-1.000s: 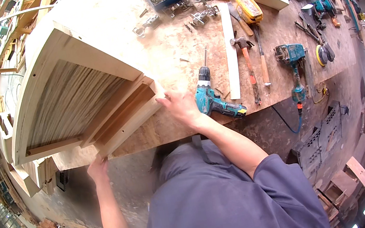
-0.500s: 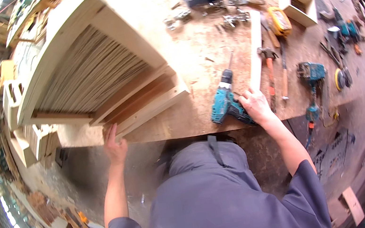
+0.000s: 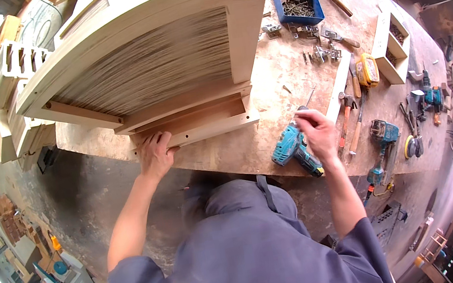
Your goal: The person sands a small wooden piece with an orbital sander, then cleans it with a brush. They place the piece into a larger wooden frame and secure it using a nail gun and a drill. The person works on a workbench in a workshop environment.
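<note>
A pale wooden cabinet (image 3: pixel 157 4) with a grooved, streaky panel (image 3: pixel 161 69) takes up the left of the workbench. Along its near side runs a wooden rail (image 3: pixel 212 129) with small dark holes. My left hand (image 3: pixel 156 154) grips this rail near its left end, fingers curled over the top edge. Over the bench my right hand (image 3: pixel 320 132) has its fingertips drawn together; what is between them, if anything, cannot be made out. Just under it a teal cordless drill (image 3: pixel 286 145) lies on its side, its bit pointing away, partly hidden by that hand.
Beyond the drill are a blue box of screws (image 3: pixel 298 2), metal hinges (image 3: pixel 326 53), a white strip (image 3: pixel 341 85), a hammer (image 3: pixel 346 113) and a yellow tool (image 3: pixel 367 70). Farther right stand a divided wooden box (image 3: pixel 390 50) and another power tool (image 3: pixel 384 137).
My right hand has risen from beside the drill's handle to above its front, fingers now drawn together. My left hand has closed over the rail. The whole view has shifted and turned.
</note>
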A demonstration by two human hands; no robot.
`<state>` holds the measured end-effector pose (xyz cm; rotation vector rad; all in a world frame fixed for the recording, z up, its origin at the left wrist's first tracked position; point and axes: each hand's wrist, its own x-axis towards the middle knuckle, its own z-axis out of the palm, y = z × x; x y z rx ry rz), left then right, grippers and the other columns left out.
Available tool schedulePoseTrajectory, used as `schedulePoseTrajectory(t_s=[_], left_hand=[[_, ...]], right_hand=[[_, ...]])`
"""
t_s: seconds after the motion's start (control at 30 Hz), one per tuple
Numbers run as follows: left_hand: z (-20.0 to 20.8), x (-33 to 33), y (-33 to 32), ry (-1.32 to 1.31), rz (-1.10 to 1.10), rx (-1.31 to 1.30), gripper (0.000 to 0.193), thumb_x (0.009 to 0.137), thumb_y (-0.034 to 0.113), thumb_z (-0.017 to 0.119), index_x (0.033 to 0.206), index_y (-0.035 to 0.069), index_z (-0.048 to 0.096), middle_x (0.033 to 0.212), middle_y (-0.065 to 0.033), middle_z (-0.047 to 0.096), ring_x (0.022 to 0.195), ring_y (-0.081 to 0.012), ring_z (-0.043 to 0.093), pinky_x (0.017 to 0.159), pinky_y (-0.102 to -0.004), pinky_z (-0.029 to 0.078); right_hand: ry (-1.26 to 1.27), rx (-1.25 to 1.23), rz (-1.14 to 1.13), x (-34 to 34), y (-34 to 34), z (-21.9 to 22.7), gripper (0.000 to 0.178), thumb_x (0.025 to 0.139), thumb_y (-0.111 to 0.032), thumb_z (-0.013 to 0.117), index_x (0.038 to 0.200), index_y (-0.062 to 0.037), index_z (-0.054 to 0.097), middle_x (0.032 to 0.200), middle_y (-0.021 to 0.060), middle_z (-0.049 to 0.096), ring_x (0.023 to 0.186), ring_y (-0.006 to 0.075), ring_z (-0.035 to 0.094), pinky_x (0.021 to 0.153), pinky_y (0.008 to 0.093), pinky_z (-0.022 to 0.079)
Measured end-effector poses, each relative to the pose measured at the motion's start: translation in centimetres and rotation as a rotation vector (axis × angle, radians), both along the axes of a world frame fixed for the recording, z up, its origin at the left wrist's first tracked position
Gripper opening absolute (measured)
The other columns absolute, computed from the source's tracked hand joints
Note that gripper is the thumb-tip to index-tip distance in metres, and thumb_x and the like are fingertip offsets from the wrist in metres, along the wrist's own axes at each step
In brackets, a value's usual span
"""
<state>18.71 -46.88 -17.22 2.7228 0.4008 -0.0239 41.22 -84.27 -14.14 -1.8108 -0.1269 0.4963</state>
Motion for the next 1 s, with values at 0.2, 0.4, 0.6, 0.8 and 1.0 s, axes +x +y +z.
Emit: schedulePoseTrajectory(t_s=[0.2,0.4,0.6,0.8,1.0], left_hand=[[0.7,2.0,0.6,0.094,-0.104,0.006,0.033,0.072,0.012,0.074,0.100,0.005,0.059,0.102,-0.0134,0.065,0.099,-0.0351,0.063,0.082,-0.0481,0.051],[1.8,2.8,-0.2,0.077,-0.146,-0.065,0.040,0.075,0.020,0.077,0.109,0.004,0.061,0.110,-0.0117,0.066,0.105,-0.0322,0.063,0.087,-0.0486,0.052],[1.9,6.7,-5.1,-0.077,-0.220,-0.318,0.057,0.083,0.025,0.078,0.133,0.005,0.059,0.130,-0.0111,0.064,0.120,-0.0327,0.061,0.097,-0.0484,0.051],[-0.5,12.7,-11.4,-0.309,0.008,-0.681,0.026,0.077,0.011,0.083,0.102,0.007,0.076,0.110,-0.0079,0.075,0.097,-0.0263,0.073,0.082,-0.0355,0.059],[0.4,13.1,-12.0,-0.274,0.053,-0.675,0.018,0.077,0.004,0.082,0.094,0.006,0.075,0.098,-0.0068,0.077,0.086,-0.0233,0.075,0.075,-0.0326,0.058]], right_hand=[[-0.224,-0.088,0.092,-1.7,8.1,-3.0,0.009,0.090,0.000,0.075,0.100,0.0016,0.075,0.090,0.0083,0.078,0.081,0.0127,0.073,0.075,0.0240,0.058],[-0.706,-0.309,0.273,-2.1,10.3,-0.5,0.011,0.081,0.001,0.078,0.086,-0.0054,0.071,0.079,0.0119,0.072,0.070,0.0258,0.070,0.064,0.0342,0.054],[-0.767,-0.458,0.334,-2.4,11.2,-0.2,0.008,0.081,-0.002,0.075,0.082,-0.0076,0.069,0.084,0.0087,0.072,0.079,0.0292,0.069,0.070,0.0389,0.055],[-0.762,-0.509,0.340,-3.1,11.1,0.1,0.005,0.082,-0.008,0.072,0.087,-0.0091,0.071,0.087,0.0076,0.066,0.084,0.0313,0.065,0.069,0.0428,0.054],[-0.564,-0.647,0.228,-5.0,3.2,0.3,0.054,0.079,0.010,0.057,0.131,-0.0056,0.060,0.118,0.0206,0.064,0.108,0.0398,0.064,0.094,0.0465,0.055]])
